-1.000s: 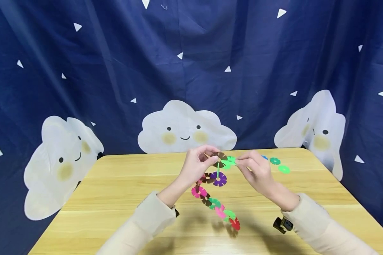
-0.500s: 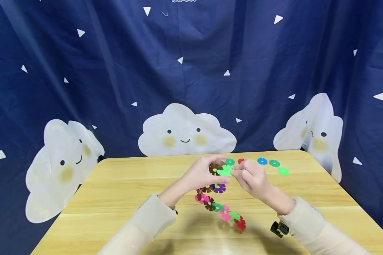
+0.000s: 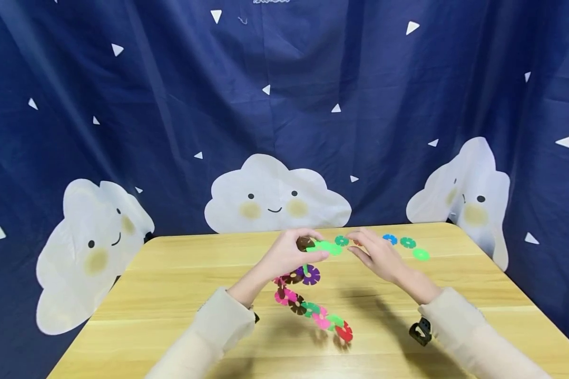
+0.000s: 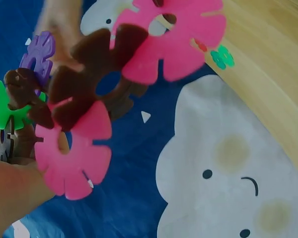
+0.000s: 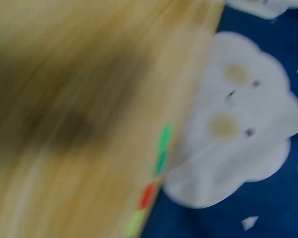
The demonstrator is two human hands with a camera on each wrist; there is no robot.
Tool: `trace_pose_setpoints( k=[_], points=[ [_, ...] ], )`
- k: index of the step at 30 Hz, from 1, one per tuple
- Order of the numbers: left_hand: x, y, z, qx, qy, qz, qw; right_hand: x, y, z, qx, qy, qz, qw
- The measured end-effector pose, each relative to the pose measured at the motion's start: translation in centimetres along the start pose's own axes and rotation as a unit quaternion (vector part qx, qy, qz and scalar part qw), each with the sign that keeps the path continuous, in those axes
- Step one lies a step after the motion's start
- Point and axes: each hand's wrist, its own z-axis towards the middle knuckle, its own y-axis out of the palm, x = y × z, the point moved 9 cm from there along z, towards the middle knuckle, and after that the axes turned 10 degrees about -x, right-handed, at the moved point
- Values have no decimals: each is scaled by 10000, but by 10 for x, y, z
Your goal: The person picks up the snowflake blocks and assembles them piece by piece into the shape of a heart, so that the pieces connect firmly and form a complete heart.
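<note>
A chain of interlocking plastic snowflake discs hangs from my left hand (image 3: 284, 255), whose thumb and fingers hold its upper end. Up there a brown disc (image 3: 305, 243) joins bright green discs (image 3: 331, 248) that stick out to the right. A purple disc (image 3: 311, 275) is lower, and the chain curves down to a red disc (image 3: 344, 331). In the left wrist view, pink discs (image 4: 176, 42) and brown pieces loom close, partly covering the hand. My right hand (image 3: 379, 257) is apart from the chain, fingers loosely bent, with nothing seen between them.
Along the table's far edge lie loose discs: a teal one (image 3: 341, 240), a blue one (image 3: 390, 239), a second green one (image 3: 408, 242) and a bright green one (image 3: 421, 255). The right hand partly covers a red one. A dark blue curtain (image 3: 275, 121) hangs behind the table (image 3: 180, 295).
My right hand has let go of the bright green disc and moved right, away from the chain. My left hand has shifted slightly left, carrying the chain with it.
</note>
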Motion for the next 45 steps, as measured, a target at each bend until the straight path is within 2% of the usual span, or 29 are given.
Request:
trace_pose_setpoints(
  k=[1,3,5,7,10,13,18,21,22,29,33,36,39,42,45],
  points=[
    [-1,-2,-1,31,-50,23,10000,13,11,-5,-437,400,97,9982],
    [-2,-6,-3,70,-127,50,9999,36,33,-15,-1256,1108,373,9852],
    [-3,-7,-4,54,-164,58,9998,55,55,-26,-2010,1710,766,9615],
    [-4,-7,-5,14,-212,97,9997,66,75,-35,-2536,2071,1198,9373],
    [-4,-6,-6,-74,-189,263,9994,76,99,-44,-3009,2343,1767,9074],
    [-3,-3,-7,-187,-163,409,9989,83,118,-48,-3283,2557,2136,8839],
    [-3,0,-8,-319,-157,395,9986,89,141,-51,-3708,2831,2125,8586],
    [-5,-2,-9,-280,-198,389,9987,87,147,-52,-3966,2889,1948,8493],
    [-5,-3,-9,-256,-200,390,9987,86,148,-51,-4035,2841,1886,8490],
    [-10,-8,-10,-157,-232,384,9989,68,145,-41,-4205,2253,1304,8691],
    [-7,-5,-9,-332,-114,428,9985,67,146,-45,-4294,2355,975,8664],
    [-4,0,-9,-494,-8,478,9976,70,146,-51,-4272,2589,848,8621],
    [-2,2,-9,-568,64,460,9973,73,146,-56,-4224,2812,1041,8554],
    [-1,1,-10,-596,95,370,9975,75,143,-56,-4045,2973,1514,8515],
    [-1,-1,-11,-563,87,324,9979,72,137,-50,-3684,2867,2180,8571]
  ],
)
